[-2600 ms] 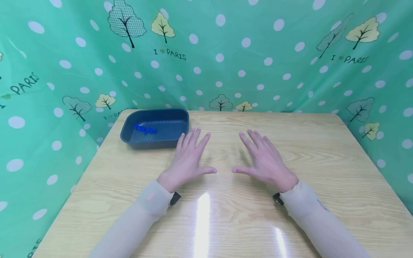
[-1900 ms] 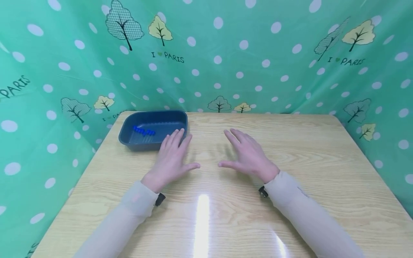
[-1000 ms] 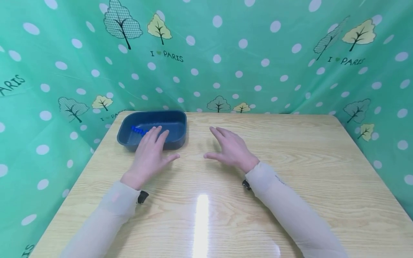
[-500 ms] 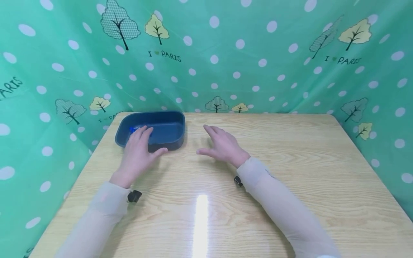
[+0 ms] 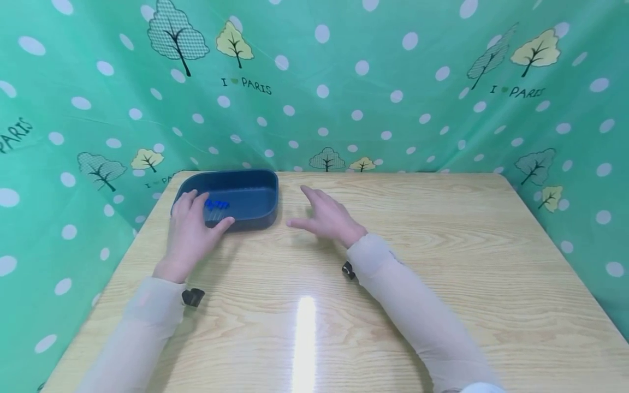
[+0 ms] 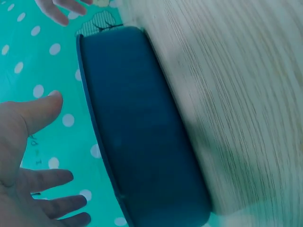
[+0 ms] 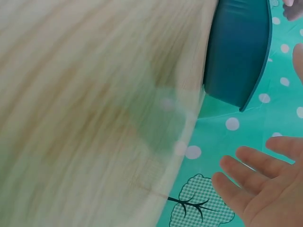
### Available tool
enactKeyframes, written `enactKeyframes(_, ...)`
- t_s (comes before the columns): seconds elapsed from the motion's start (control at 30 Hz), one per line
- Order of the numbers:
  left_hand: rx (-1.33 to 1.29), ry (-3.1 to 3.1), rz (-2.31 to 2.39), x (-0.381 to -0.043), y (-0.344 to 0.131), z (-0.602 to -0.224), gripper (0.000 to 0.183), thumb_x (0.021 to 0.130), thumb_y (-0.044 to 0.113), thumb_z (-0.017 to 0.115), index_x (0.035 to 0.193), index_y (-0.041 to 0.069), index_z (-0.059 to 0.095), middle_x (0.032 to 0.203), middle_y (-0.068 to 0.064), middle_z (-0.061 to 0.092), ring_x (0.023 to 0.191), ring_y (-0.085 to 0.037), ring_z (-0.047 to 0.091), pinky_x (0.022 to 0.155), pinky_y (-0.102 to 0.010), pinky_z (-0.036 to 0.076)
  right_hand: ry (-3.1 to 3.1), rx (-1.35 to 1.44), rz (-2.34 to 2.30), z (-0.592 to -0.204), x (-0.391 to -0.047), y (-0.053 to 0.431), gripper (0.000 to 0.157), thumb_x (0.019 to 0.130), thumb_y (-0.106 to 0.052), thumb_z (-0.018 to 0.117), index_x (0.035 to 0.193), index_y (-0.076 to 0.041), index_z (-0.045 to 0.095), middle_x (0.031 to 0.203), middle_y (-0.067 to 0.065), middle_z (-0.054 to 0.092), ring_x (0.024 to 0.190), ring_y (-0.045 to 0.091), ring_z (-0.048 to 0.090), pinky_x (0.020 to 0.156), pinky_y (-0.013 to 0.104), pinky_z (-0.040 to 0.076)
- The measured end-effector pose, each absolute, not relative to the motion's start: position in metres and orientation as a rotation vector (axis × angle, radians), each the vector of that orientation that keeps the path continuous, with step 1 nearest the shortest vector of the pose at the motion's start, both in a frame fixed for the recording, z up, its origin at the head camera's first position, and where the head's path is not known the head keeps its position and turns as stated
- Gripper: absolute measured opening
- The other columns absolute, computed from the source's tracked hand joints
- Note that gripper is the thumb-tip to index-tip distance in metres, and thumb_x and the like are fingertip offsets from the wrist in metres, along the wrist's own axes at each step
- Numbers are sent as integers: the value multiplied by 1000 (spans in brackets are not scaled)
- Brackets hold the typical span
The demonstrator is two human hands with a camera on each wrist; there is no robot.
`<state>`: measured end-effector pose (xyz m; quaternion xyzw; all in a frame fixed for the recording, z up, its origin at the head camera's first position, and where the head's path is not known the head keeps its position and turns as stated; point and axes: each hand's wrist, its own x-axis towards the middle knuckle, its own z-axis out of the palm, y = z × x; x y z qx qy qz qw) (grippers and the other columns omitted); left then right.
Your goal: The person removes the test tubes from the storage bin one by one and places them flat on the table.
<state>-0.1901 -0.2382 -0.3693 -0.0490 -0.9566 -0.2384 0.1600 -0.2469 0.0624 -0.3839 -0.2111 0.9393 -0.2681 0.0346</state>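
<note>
A dark blue rectangular tub [image 5: 253,222] stands at the back left of the table. On its floor lies a small bright blue thing with a jagged outline [image 5: 218,204], partly covered by my left hand in the head view. My left hand [image 5: 187,232] is over the tub's front left corner, thumb spread from the fingers, holding nothing. In the left wrist view its thumb and fingers [image 6: 52,179] are beside the tub's rim, apart from the wall. My right hand [image 5: 328,217] hovers to the right of the tub, fingers extended and thumb apart, holding nothing.
The wooden table [image 5: 442,262] reaches back to a green dotted curtain [image 5: 344,76] printed with trees, which also hangs along both sides. A long light reflection [image 5: 304,344] shines on the near tabletop. Each wrist wears a small black device [image 5: 193,297].
Both hands have moved left from the middle of the table and slightly farther back. The left hand has come over the tub's left end; the right hand has neared its right side.
</note>
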Motion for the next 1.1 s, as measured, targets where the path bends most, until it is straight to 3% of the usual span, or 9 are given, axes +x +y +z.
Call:
enactKeyframes(0.13, -93, -2752, -747, -193, -245, -369, 82, 85, 46, 68, 139, -8, 38, 147, -30, 25, 135, -50, 20, 108, -64, 21, 2871, -623, -842, -385, -252, 58, 112, 69, -86, 47, 153, -19, 19, 153, 8, 30, 137, 28, 33, 109, 49, 34)
enactKeyframes(0.37, -16, -2797, -851, -199, -258, -372, 87, 87, 53, 61, 144, -7, 31, 150, -31, 20, 136, -51, 17, 106, -67, 22, 2862, -575, -894, -391, -260, 51, 105, 73, -77, 57, 153, -20, 20, 154, 7, 30, 139, 27, 30, 111, 48, 30)
enactKeyframes(0.57, 42, -2781, -980, -206, -272, -374, 87, 88, 51, 61, 144, -8, 29, 147, -32, 25, 135, -49, 21, 107, -64, 23, 2791, -509, -1048, -399, -265, 40, 104, 72, -72, 63, 153, -24, 20, 155, 3, 29, 140, 24, 28, 113, 46, 27)
enactKeyframes(0.8, 98, -2730, -1055, -211, -286, -377, 85, 88, 48, 62, 145, -7, 29, 146, -31, 29, 136, -48, 22, 108, -62, 23, 2716, -485, -1167, -406, -267, 28, 106, 70, -74, 64, 152, -20, 23, 151, 5, 35, 135, 23, 37, 109, 43, 34)
enactKeyframes(1.1, 242, -2746, -1165, -216, -300, -386, 94, 88, 56, 57, 150, -2, 17, 150, -31, 19, 136, -49, 20, 107, -64, 24, 2640, -448, -1233, -408, -266, 12, 106, 73, -74, 61, 153, -22, 18, 149, 7, 38, 133, 23, 39, 107, 43, 37)
